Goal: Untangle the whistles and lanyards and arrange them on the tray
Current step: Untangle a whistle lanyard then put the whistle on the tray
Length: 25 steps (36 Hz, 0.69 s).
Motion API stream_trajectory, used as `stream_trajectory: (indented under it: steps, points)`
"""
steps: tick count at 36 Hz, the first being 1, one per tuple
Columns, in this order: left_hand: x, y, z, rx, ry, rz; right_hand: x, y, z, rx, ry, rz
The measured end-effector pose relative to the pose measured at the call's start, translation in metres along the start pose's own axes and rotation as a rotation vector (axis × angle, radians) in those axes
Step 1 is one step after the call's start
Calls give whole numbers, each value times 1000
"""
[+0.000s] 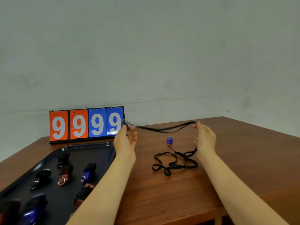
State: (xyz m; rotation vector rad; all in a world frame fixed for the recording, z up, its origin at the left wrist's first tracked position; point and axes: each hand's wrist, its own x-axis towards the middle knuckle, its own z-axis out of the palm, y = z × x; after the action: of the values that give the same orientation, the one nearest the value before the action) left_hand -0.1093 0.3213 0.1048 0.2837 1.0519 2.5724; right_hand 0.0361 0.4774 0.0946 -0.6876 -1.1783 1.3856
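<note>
Task is judged well along, not finished.

Done: several whistles with lanyards wound up are lying in loose rows on the dark glossy rectangular tray (90, 146), which is sitting at the left front part of the brown wooden table (227, 168). At least seven bundles are being counted there — black, brown-red and blue ones, e.g. a blue whistle bundle (87, 173) near the tray's right edge. The exact count is uncertain, since the tray's near end is being cut off by the frame.

In hand: a black cord lanyard (167, 129) is being held stretched in the air above the table's back part. The small dark whistle (125, 124) at its end is being pinched by thumb and fingertips of the left hand (125, 140), palm turned up. The loop end is being pinched at the fingertips of the right hand (205, 137), the other fingers loosely curved. This one is looking free of knots, so winding and placing are judged next.

Left: a translucent blue whistle (169, 139) is lying near the table's middle, with its black flat lanyard (175, 163) being left in a loose tangle towards the front edge.

An orange-and-blue flip scoreboard (86, 124) showing 9999 is standing at the back edge, beyond the tray.
</note>
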Motion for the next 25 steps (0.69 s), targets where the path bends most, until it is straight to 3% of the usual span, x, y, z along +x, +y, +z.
stream_trajectory:
  steps: [3, 10, 14, 19, 25]
  points:
    - [0, -1, 2, 183, -4, 8, 2, 14, 0, -429, 7, -194]
    - [-5, -8, 7, 527, -153, 80, 2, 27, 5, -835, -81, -303]
    - [-10, -10, 11, 610, -246, 112, -12, 21, 10, -802, -301, -409]
    - [-16, -12, 13, 632, -350, 146, -36, 24, 26, -575, -679, -311]
    - [-17, -13, 14, 660, -405, 192, -41, 24, 30, -554, -824, -276]
